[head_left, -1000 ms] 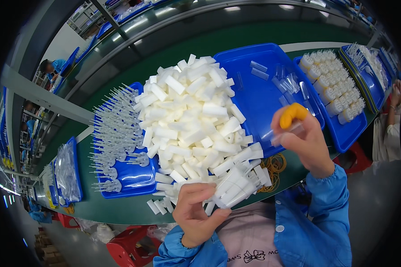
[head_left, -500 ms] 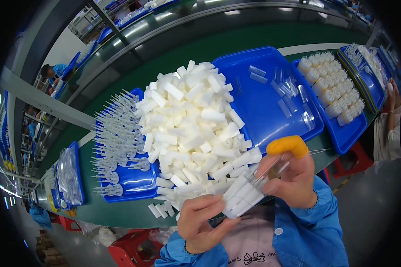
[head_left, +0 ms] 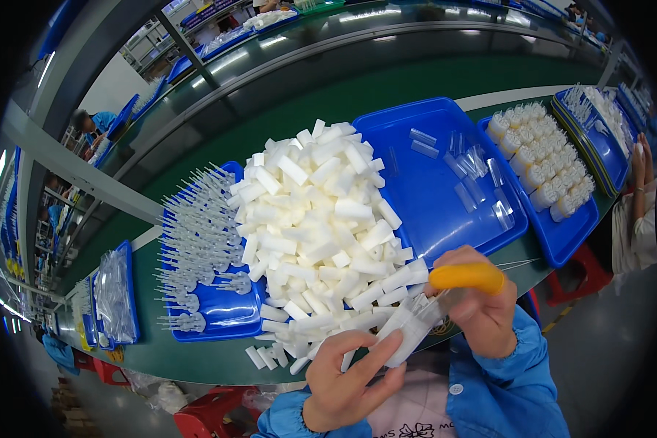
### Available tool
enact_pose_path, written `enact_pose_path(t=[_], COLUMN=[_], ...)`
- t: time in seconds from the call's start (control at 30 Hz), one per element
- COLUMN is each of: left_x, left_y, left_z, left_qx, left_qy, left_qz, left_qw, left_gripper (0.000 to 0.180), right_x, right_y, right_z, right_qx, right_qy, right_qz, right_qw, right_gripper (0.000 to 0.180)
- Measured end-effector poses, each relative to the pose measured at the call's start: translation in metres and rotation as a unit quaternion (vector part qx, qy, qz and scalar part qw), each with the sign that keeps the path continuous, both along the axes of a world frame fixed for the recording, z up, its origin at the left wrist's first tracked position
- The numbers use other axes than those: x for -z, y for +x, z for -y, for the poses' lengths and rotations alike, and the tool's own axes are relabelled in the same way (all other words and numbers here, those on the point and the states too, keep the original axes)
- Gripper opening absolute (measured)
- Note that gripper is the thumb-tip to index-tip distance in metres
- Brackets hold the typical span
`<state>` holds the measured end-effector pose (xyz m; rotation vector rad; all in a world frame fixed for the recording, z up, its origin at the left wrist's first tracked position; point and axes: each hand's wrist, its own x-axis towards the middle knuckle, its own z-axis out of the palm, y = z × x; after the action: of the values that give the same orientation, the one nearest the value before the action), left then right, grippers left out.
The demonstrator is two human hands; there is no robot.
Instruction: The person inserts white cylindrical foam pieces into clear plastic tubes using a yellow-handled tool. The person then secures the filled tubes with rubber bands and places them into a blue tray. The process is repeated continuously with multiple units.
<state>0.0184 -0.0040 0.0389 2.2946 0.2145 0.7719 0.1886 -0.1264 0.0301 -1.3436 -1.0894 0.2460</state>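
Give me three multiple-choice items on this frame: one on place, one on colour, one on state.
1. Where does the heap of white tubes lie?
A. on the floor
B. on the green bench, between the tray of clear pump stems and the big blue tray
C. on the far conveyor

2. What colour is the cover on the right hand's finger?
A. orange
B. black
C. green

3. What is the state of the white tube near the hands?
A. lying alone in a tray
B. stacked on the heap
C. held in both hands, off the bench

Answers:
1 B: the heap sits between the stem tray and the big blue tray.
2 A: the finger cover is plainly orange.
3 C: the left hand and right hand both have it in their grip.
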Motion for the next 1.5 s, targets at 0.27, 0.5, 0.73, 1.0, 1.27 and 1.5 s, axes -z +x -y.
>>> enact_pose_path(t=[0.27, 0.5, 0.73, 1.0, 1.27, 1.5], left_x=[0.005, 0.012, 0.011, 0.019, 0.016, 0.030], left_y=[0.005, 0.004, 0.009, 0.008, 0.024, 0.010], left_z=[0.004, 0.006, 0.006, 0.005, -0.003, 0.002], left_qx=[-0.017, -0.005, 0.003, 0.016, 0.209, 0.240], left_qy=[0.015, 0.025, -0.047, -0.029, -0.724, -0.806], left_qz=[-0.001, 0.011, 0.006, 0.065, -0.136, -0.157], left_qw=[1.000, 1.000, 0.999, 0.997, 0.643, 0.517], left_gripper=[0.047, 0.046, 0.047, 0.064, 0.085, 0.065], right_x=[0.013, 0.015, 0.009, 0.000, 0.001, -0.010], right_y=[-0.008, -0.010, -0.011, -0.014, 0.005, 0.007], right_z=[0.005, 0.005, 0.005, 0.010, 0.006, 0.011], right_qx=[-0.018, 0.017, 0.031, 0.047, -0.047, -0.157], right_qy=[0.071, 0.082, 0.078, 0.071, -0.051, -0.135], right_qz=[-0.326, -0.275, -0.159, -0.066, -0.161, -0.007], right_qw=[0.943, 0.958, 0.984, 0.994, 0.985, 0.978], right_gripper=[0.036, 0.034, 0.027, 0.028, 0.021, 0.067])
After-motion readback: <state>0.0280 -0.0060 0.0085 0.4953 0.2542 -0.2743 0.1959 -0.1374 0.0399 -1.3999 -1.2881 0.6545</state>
